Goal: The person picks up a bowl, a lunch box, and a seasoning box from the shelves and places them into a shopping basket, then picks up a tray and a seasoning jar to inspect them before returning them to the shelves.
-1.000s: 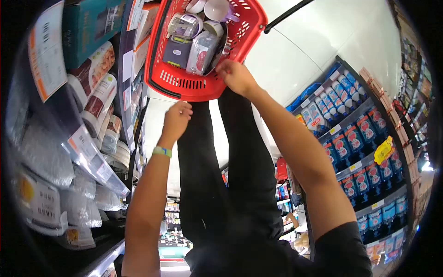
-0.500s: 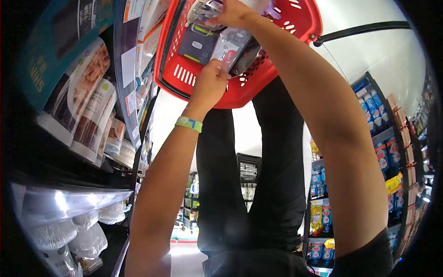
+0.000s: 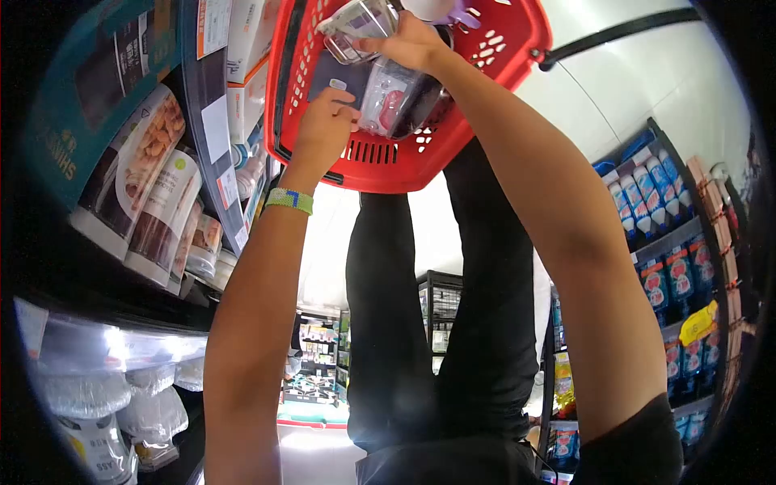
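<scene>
My right hand (image 3: pixel 411 42) reaches into the red shopping basket (image 3: pixel 384 176) and grips a clear, glass-like container (image 3: pixel 356 31) near the basket's far end. Over the near left part of the basket is my left hand (image 3: pixel 326 125), fingers apart and holding nothing. Beside its fingertips lies a dark grey box (image 3: pixel 322 74) with a small pale label. A clear package with a red print (image 3: pixel 386 101) rests right of that box, next to a dark glossy item (image 3: pixel 420 109). Something purple (image 3: pixel 465 16) shows at the top, partly cut off.
Shelves on the left carry tall printed packs (image 3: pixel 166 202) and, lower down, wrapped clear bowls (image 3: pixel 85 396). On the right, a dark rack (image 3: pixel 663 242) holds several blue and white bottles. The basket's black handle (image 3: pixel 622 36) extends right over the pale floor.
My left hand has let go of the clear package and moved left, its fingers now spread. My right hand has the clear container tilted up more visibly. The basket has shifted slightly left.
</scene>
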Available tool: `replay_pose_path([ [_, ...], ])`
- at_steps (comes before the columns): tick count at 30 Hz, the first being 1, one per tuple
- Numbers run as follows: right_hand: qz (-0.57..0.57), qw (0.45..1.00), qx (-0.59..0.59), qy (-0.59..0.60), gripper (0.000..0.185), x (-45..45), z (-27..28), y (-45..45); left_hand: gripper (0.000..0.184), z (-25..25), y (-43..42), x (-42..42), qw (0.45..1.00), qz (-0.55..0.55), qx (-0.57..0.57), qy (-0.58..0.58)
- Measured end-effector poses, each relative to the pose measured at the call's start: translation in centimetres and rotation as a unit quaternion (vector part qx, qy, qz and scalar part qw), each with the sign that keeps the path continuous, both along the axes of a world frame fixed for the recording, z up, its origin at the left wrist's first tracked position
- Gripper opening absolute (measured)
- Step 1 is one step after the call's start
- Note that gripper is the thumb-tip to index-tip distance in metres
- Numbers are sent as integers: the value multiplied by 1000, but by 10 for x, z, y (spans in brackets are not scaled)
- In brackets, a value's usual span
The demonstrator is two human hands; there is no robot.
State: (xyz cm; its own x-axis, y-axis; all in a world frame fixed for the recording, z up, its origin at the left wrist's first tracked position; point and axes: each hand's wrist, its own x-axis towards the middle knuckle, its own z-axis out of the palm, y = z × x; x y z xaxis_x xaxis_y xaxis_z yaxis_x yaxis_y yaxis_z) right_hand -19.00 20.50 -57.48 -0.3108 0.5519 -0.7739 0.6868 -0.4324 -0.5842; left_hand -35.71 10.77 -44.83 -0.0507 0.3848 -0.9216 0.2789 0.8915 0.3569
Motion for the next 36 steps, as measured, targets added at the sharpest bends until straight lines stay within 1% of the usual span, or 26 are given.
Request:
replay_pose_path([
  [1, -4, 1000, 1, -5, 99, 9, 12, -1, 28, 2, -4, 0, 1000, 7, -4, 7],
  [3, -87, 992, -75, 45, 81, 27, 56, 0, 32, 15, 0, 11, 1000, 10, -3, 9],
  [4, -120, 983, -55, 129, 78, 36, 81, 0, 39, 29, 6, 20, 997, 69, -19, 29],
  [5, -148, 979, -46, 132, 75, 44, 93, -6, 47, 42, 10, 27, 990, 127, -34, 48],
  [6, -162, 979, -43, 121, 74, 51, 106, -11, 60, 57, 15, 31, 990, 138, -24, 29],
  [7, -176, 977, -38, 111, 74, 56, 119, -17, 60, 72, 18, 36, 991, 130, -13, 23],
  [9, -201, 970, -64, 120, 73, 68, 172, -23, 65, 106, 22, 45, 984, 177, 31, 15],
  [11, -213, 958, -55, 182, 68, 76, 217, -37, 74, 154, 22, 50, 982, 173, 53, -47],
  [13, -205, 958, -68, 186, 67, 81, 269, -53, 71, 202, 14, 50, 987, 135, 56, -60],
  [15, -225, 959, -61, 160, 84, 82, 324, -73, 69, 273, 1, 57, 979, 165, 83, -88],
  [17, -207, 966, -66, 137, 84, 78, 389, -88, 69, 318, -30, 47, 976, 171, 57, -122],
  [19, -134, 987, 33, 80, 85, 69, 471, -97, 67, 378, -45, 41, 951, 254, -6, -177],
  [21, -74, 989, 122, 24, 88, 55, 523, -127, 62, 417, -68, 24, 936, 263, -8, -235],
  [22, -63, 989, 132, 18, 89, 46, 555, -137, 60, 427, -83, 15, 945, 242, 12, -221],
  [23, -49, 988, 146, 11, 90, 38, 587, -143, 63, 446, -90, 10, 946, 248, 40, -204],
  [25, -29, 978, 201, 41, 90, 25, 639, -156, 57, 472, -106, -6, 950, 246, 81, -174],
  [26, -27, 976, 210, 54, 81, 17, 666, -159, 52, 484, -111, -15, 945, 260, 92, -176],
  [27, -49, 968, 231, 82, 64, 8, 691, -162, 48, 495, -118, -25, 940, 275, 98, -176],
  [28, -60, 967, 219, 114, 54, 3, 709, -166, 43, 512, -121, -33, 920, 302, 126, -216],
  [29, -68, 965, 206, 146, 44, -2, 725, -170, 36, 515, -132, -52, 921, 269, 140, -246],
  [30, -60, 962, 221, 148, 44, -7, 737, -174, 36, 516, -143, -61, 900, 310, 162, -259],
  [31, -109, 964, 157, 186, 37, -12, 748, -178, 38, 526, -147, -68, 877, 351, 183, -273],
  [32, -155, 958, 91, 223, 31, -17, 757, -181, 48, 544, -149, -77, 866, 345, 192, -305],
  [33, -143, 957, 107, 228, 31, -23, 766, -182, 48, 561, -152, -83, 860, 350, 201, -313],
  [35, -152, 948, 139, 241, 27, -36, 781, -187, 45, 587, -158, -94, 821, 365, 210, -386],
  [36, -150, 941, 142, 267, 31, -40, 779, -191, 47, 600, -159, -100, 807, 350, 214, -424],
])
